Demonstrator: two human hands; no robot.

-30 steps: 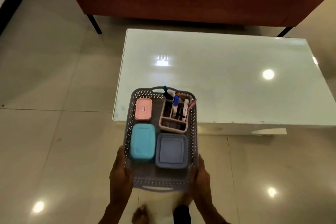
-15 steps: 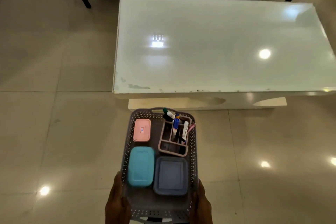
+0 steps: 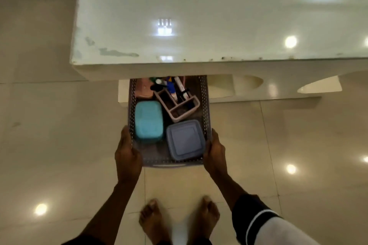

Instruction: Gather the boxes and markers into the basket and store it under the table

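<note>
- While the far end of the basket [image 3: 206,105] slips in beneath the worktop [image 3: 179,16], both hands grip the near corners — left hand [image 3: 127,153] on the left wall, right hand [image 3: 216,151] on the right wall, fingers wrapped shut round the rim on each side.
- Roughly half the basket sits out over the floor [image 3: 49,125], half is tucked under the overhanging edge; whether its base touches the tiles, I cannot tell from here.
- Inside, near end: the turquoise box [image 3: 148,121] on the left, the grey-blue box [image 3: 185,139] on the right, just beside one another.
- Farther in, the pink box [image 3: 143,90] is partly hidden by the worktop's edge, and the beige organiser [image 3: 179,105] sits skewed with the markers [image 3: 175,85] leaning out of it.
- Handling, by my reckoning: it's thin perforated plastic, light, with some flex in the walls — a grip on both sides at once is the right one, since a one-handed hold would likely twist it.
- Contents look light and loose; nothing fragile, but the lidded boxes are smooth and could slide if the basket tips.
- Those markers stand tall, and the clearance under the edge looks tight, so keeping the basket low and level seems the safe way in.
- Bare feet [image 3: 153,221] stand just behind, well clear of the load.
</note>
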